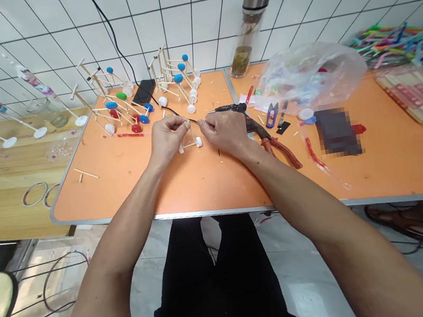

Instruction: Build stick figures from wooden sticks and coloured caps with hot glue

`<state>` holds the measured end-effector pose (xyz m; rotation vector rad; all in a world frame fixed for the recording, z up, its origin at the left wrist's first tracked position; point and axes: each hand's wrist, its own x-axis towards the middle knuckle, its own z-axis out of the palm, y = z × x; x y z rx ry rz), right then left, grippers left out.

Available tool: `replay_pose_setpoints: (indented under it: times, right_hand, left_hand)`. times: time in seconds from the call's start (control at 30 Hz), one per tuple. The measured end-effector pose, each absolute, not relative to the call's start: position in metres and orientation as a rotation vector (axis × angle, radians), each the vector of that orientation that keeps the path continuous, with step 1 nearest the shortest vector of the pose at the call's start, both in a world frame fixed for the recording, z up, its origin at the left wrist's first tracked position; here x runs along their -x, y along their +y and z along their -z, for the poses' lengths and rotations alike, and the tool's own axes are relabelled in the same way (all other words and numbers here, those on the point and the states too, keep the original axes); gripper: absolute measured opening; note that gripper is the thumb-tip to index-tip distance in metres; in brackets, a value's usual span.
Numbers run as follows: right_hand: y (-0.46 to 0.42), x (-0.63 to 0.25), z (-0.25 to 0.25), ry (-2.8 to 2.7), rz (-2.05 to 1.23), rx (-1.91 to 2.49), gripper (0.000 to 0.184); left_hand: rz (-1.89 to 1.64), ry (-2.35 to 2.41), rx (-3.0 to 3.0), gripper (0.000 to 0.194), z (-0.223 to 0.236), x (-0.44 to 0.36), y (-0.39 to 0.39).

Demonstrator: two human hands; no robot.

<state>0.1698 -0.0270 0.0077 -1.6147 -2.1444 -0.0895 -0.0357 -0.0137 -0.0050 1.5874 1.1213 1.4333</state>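
Wall: white tiles (189,17) with dark grout lines rise behind the work surface; a black cable (110,35) runs down them to a flat black device (143,91).

Tabletop: orange surface (207,180) with a grey metal rim (212,211) along its front edge.

Left hand (165,136): narrow pinch, fingertips closed on a thin dark piece (192,121) (too fine to identify).

Right hand (223,132): narrow pinch on the opposite end of the same piece, its fingertips (201,122) just apart from those of the left hand.

Stick frame: small wooden stick frame (189,143) with a white cap (198,142), lying on the tabletop directly below and just beyond the hands.

Room to the front: both forearms cross the front rim; open orange surface lies between the hands and that rim.

Left side: loose wooden stick (86,173) near the left corner; larger stick models with blue, red and white caps (118,106) stand beyond the left hand.

Right side: black hot glue gun (228,108) just beside the right fingers; red-handled pliers (276,145) lie near the right wrist; blue thread snips (272,115) and a plastic bag (313,75) lie farther right.
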Motion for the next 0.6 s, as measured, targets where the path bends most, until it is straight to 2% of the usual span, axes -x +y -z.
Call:
replay_pose_setpoints:
  times: [0.6]
  right_hand:
    - [-0.028,-0.1692,-0.0082,-2.166,0.079,1.6,0.045]
  left_hand:
    - [-1.455,1.136,-1.592,0.017,0.0036,0.0347,-0.0141]
